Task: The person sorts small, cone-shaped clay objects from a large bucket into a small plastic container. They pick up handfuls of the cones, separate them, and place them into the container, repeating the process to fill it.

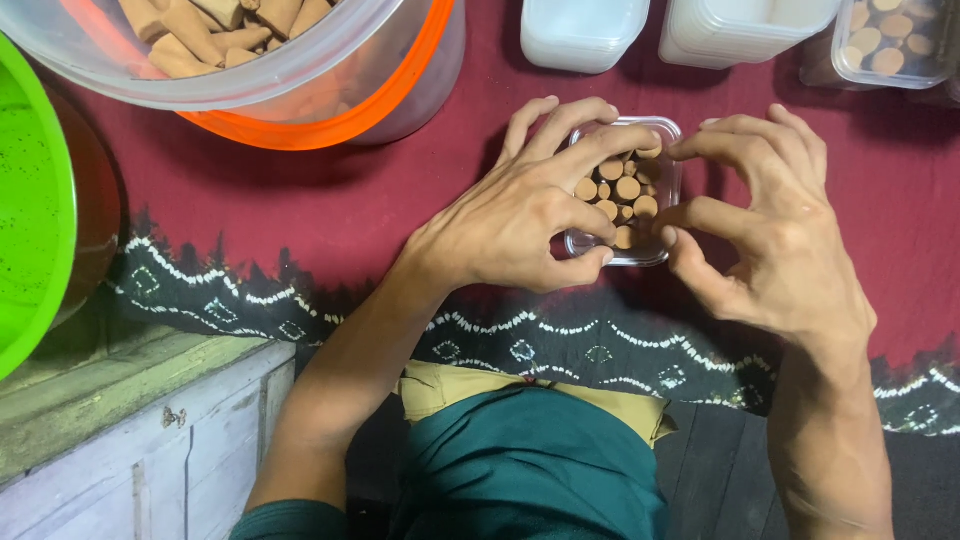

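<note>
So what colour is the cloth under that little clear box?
Dark red cloth, with a black-and-white patterned border; head view.

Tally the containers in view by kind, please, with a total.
Small clear box between the left hand and right hand: 1
Clear boxes at the top edge: 3
Large clear tub with orange rim: 1
Green tub: 1
Total: 6

A dark red cloth [330, 200] is being shown, edged by a black band [300, 300] patterned with white dotted zigzags and diamonds. Tan brown pieces [622, 195] are being seen in a clear box [671, 190]. An orange rim [330, 125] is being displayed on a translucent bucket, beside a bright green basin [30, 210]. Teal clothing [530, 470] is being worn.
</note>
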